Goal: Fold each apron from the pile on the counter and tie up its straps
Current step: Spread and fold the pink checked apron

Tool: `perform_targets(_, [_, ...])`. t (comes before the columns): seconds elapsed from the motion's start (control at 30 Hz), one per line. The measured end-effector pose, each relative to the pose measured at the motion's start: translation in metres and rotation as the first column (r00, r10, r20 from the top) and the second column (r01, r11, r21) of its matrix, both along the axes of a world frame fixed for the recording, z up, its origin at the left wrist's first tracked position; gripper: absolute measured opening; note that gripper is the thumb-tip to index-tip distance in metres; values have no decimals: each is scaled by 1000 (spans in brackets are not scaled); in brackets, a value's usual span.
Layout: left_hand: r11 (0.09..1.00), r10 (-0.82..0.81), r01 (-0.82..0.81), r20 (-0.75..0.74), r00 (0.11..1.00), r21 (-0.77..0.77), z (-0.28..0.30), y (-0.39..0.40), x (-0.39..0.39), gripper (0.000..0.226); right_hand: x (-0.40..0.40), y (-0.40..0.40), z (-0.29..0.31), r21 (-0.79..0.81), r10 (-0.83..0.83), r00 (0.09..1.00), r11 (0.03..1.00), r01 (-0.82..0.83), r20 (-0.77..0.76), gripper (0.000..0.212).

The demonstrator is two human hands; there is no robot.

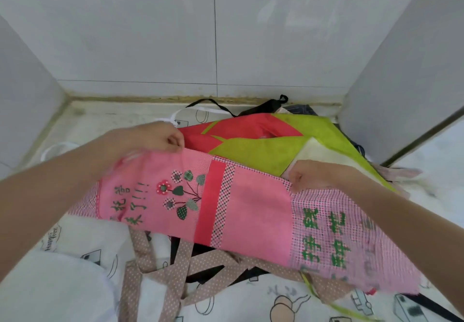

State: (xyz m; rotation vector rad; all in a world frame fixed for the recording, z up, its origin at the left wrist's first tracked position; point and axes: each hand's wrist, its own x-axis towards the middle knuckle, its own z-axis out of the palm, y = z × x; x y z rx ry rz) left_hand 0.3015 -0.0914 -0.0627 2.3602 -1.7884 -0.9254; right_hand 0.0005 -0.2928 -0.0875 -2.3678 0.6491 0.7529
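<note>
Both hands were on the pink apron (251, 203), which ran as a folded band from mid-left to lower right of the frame, lifted over the rest of the pile. Left hand (155, 137), upper left of centre, had its fingers curled and pinched the band's far edge at the left corner. Right hand (313, 174), right of centre, was likewise curled and pinching the same far edge further along. Neither hand was slack.

Behind the band, at centre-top of the counter (75, 120), lay a red and lime-green apron (263, 140), with black fabric (268, 107) and a black strap against the tiled wall. Below it, at bottom centre, dotted beige straps (180, 266) crossed each other in a tangle over a white cartoon-print apron (276, 299). A white strap loop (60, 146) sat at far left.

Judgement: fold was under way, straps not tied yet. I couldn't tell where the pink apron's own straps were.

Risks from here:
- The right end of the band hung unsupported at lower right; its layers could slide apart and skew the fold, since the grip was only along one edge.
- Laying it down on the beige strap tangle could snag those straps into the fold.
- A thin lime-green strap (326, 299) trailed near the band's lower right end; it could get dragged along.
- Uneven pile underneath meant a lumpy, crooked crease.
</note>
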Motion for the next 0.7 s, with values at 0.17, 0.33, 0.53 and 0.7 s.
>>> perform_targets(0.17, [957,219,-115,402,889,-267,43,0,36,7,41,33,15,135,-6,996,991,-7,93,31])
perform_targets(0.33, [967,150,12,607,781,-253,31,-6,-41,52,71,63,-8,92,-300,856,953,289,421,10])
perform_targets(0.53, [970,-224,238,219,950,-39,-57,32,-155,57,28,63,-23,304,-424,884,884,356,196,22])
perform_targets(0.7, [974,-114,155,236,965,-165,-94,55,-185,53,-33,71,-21,47,-325,926,946,322,191,10])
